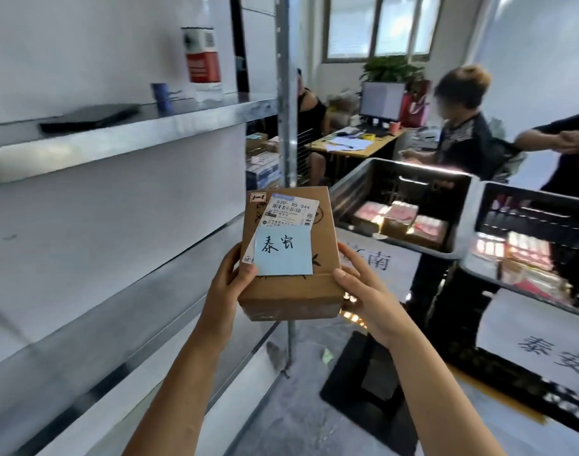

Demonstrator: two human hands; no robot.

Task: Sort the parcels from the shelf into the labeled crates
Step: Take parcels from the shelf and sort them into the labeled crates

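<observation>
A brown cardboard parcel (324,232) carrying a pale blue handwritten note (283,255) is being held in mid-air, just right of the grey metal shelf (133,139). The left hand (230,281) and right hand (363,291) are gripping its near corners, thumbs on top and fingers curled underneath. Two black plastic crates (406,166) with white paper signs (538,340) are standing to the right, parcels inside.

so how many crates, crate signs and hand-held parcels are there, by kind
crates: 2
crate signs: 2
parcel, gripped between left hand and right hand: 1
total: 5
</observation>
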